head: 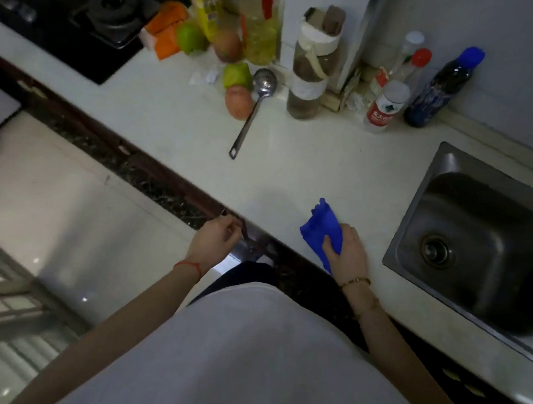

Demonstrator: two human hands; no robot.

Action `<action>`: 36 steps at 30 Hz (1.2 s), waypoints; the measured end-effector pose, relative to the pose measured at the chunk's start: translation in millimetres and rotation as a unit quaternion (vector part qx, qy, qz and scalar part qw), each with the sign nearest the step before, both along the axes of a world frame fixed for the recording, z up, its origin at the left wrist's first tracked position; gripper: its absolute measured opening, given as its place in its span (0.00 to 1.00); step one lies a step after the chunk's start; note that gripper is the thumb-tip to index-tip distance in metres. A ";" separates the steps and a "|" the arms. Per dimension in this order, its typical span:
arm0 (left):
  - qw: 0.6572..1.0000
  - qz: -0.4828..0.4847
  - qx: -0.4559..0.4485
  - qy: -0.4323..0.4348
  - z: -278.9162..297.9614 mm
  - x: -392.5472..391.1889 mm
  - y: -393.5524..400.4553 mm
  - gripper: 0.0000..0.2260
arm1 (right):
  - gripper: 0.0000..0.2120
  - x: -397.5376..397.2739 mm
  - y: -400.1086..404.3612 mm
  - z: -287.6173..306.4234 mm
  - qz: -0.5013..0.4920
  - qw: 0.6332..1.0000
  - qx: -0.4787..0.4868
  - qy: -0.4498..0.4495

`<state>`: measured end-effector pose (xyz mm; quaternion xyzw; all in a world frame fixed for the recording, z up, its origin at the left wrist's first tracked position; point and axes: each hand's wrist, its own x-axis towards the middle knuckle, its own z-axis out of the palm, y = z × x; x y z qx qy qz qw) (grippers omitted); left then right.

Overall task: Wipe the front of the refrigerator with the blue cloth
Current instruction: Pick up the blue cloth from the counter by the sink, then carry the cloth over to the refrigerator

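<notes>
The blue cloth (320, 228) lies crumpled on the white countertop (182, 122) near its front edge, left of the sink. My right hand (347, 253) rests on its near end, fingers closed over the cloth. My left hand (212, 240) is at the counter's front edge, its fingers curled against the dark trim there; whether it grips anything I cannot tell. The refrigerator is not in view.
A steel sink (478, 247) is set into the counter at right. A slotted ladle (253, 111), fruit (238, 100), several bottles (440, 88) and a glass jar (311, 65) crowd the back of the counter. A black gas hob (82, 18) is at the far left. Glossy floor tiles (66, 218) lie left.
</notes>
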<state>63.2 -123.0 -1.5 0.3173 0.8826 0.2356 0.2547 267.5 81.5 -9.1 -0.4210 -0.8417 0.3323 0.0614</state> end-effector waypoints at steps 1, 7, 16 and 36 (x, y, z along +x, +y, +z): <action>0.999 0.032 -0.002 -0.016 -2.8 12.8 -19.3 0.09 | 0.14 5.1 -9.1 0.0 0.018 1.000 -0.009 0.006; 0.943 0.304 -0.035 -0.134 -26.2 99.0 -165.4 0.11 | 0.15 22.9 -71.6 -7.3 0.152 0.988 -0.033 -0.006; 0.712 0.635 0.000 -0.299 -51.5 192.5 -336.0 0.14 | 0.18 -8.4 -153.7 -49.6 0.292 0.925 -0.087 -0.228; 0.587 0.722 0.027 -0.365 -49.7 23.7 -495.4 0.11 | 0.19 -279.9 -287.8 -79.0 0.279 0.905 -0.083 -0.311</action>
